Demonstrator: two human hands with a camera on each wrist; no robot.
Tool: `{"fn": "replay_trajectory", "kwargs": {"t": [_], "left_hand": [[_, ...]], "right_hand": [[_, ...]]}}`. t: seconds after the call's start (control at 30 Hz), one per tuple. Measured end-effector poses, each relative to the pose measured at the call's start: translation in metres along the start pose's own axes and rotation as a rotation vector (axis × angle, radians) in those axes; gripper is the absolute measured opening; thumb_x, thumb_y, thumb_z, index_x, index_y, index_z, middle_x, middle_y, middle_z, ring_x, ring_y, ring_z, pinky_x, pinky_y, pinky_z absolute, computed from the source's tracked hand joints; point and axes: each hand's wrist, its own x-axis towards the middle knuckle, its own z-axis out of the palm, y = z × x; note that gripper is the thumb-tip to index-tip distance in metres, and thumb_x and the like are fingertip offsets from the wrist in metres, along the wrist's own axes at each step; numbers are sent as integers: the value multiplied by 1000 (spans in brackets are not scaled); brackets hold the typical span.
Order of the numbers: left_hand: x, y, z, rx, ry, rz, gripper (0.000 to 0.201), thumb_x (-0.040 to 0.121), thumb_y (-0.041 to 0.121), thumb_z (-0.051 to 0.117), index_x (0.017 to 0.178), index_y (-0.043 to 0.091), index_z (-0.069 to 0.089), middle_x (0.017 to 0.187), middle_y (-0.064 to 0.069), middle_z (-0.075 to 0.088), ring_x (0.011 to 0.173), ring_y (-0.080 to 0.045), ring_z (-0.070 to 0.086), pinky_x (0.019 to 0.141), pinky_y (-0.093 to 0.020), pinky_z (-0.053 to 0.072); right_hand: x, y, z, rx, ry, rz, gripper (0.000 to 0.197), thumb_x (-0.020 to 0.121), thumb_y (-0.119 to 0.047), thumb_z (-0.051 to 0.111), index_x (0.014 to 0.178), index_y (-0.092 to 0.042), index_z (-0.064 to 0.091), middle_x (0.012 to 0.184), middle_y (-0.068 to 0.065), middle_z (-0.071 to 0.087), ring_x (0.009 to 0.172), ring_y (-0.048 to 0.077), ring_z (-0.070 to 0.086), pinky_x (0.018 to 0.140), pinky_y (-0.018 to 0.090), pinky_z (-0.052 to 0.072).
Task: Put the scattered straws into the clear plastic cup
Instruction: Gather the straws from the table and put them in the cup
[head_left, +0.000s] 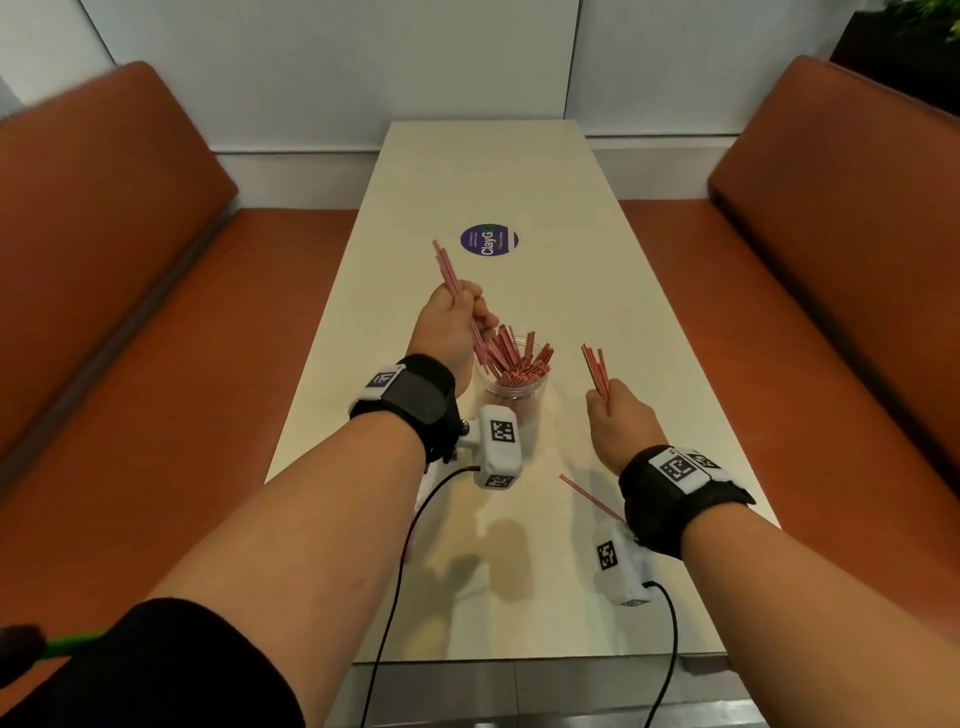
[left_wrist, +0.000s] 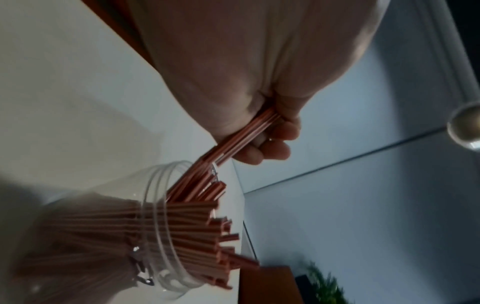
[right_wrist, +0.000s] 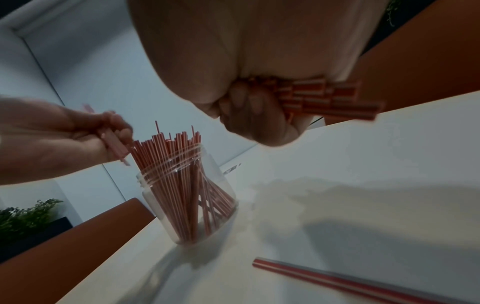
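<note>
Left hand (head_left: 451, 322) grips a bundle of thin red-and-white striped straws (head_left: 453, 283) angled into the crowded clear plastic cup (head_left: 511, 384) mid-table, right hand (head_left: 615, 421) grips another bundle (head_left: 596, 371) beside it; forcing either in risks tipping the cup.

The cup (head_left: 511, 382) is standing mid-frame on the counter (head_left: 649, 332), straws (head_left: 514, 353) sitting inside. The left hand (head_left: 452, 327) is hovering at its upper left, the right hand (head_left: 618, 421) at its right. Loose straws (head_left: 589, 496) are lying toward lower right.
</note>
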Motion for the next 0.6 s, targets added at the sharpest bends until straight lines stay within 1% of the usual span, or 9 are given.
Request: {"fn": "replay_trajectory", "kwargs": {"t": [0.07, 0.13, 0.2, 0.27, 0.33, 0.4, 0.47, 0.53, 0.6], "left_hand": [[5, -5, 5, 70, -30, 56, 27, 102, 6, 30, 86, 14, 51, 69, -3, 48, 63, -15, 52, 65, -27, 48], [9, -12, 6, 142, -48, 92, 27, 101, 5, 32, 86, 15, 52, 69, -3, 50, 66, -16, 56, 70, -30, 50], [11, -21, 6, 247, -78, 116, 27, 100, 6, 33, 86, 17, 54, 72, -2, 53, 73, -18, 62, 76, -33, 52], [10, -29, 4, 377, -122, 117, 26, 99, 8, 37, 86, 21, 55, 77, -2, 61, 84, -20, 65, 85, -36, 53], [7, -35, 0, 482, -156, 112, 23, 98, 11, 40, 88, 23, 56, 83, 0, 67, 93, -24, 66, 92, -41, 52], [5, -38, -5, 564, -184, 119, 19, 97, 11, 42, 93, 19, 58, 88, 3, 68, 97, -24, 65, 93, -43, 51], [3, -38, -6, 607, -202, 117, 16, 96, 9, 43, 97, 15, 59, 91, 4, 67, 98, -21, 65, 95, -42, 51], [0, -37, -6, 640, -214, 123, 16, 95, 6, 46, 98, 15, 59, 93, 3, 67, 96, -19, 64, 95, -42, 50], [-2, -34, -6, 657, -219, 139, 18, 93, 4, 48, 100, 18, 58, 96, 3, 66, 95, -16, 62, 95, -41, 50]], "right_hand": [[0, 1, 1, 15, 1, -5, 33, 100, -32, 33, 106, -4, 50, 88, 12, 56, 78, 31, 53, 69, 32, 37], [0, 2, 2, 30, 0, -8, 32, 100, -32, 34, 104, -4, 50, 86, 12, 56, 77, 31, 52, 68, 32, 37], [1, 3, 2, 38, 2, -23, 30, 100, -32, 34, 98, -6, 48, 81, 9, 55, 74, 31, 51, 65, 33, 36], [1, 2, 2, 42, 7, -44, 29, 100, -33, 34, 93, -7, 46, 74, 5, 52, 68, 28, 49, 61, 33, 33], [1, 1, 3, 53, 12, -65, 30, 100, -33, 34, 93, -6, 47, 73, 5, 52, 64, 24, 47, 60, 33, 32], [1, 0, 2, 60, 16, -82, 30, 100, -32, 34, 94, -6, 48, 75, 7, 53, 63, 22, 46, 61, 33, 33], [1, -1, 1, 65, 21, -88, 30, 100, -32, 35, 94, -5, 48, 76, 8, 54, 64, 24, 48, 61, 33, 34], [2, -2, 1, 67, 21, -89, 32, 100, -32, 35, 96, -4, 49, 77, 9, 55, 66, 25, 48, 62, 33, 35], [2, -4, 2, 69, 16, -92, 32, 99, -33, 36, 96, -4, 50, 76, 8, 54, 64, 23, 47, 58, 33, 33]]}}
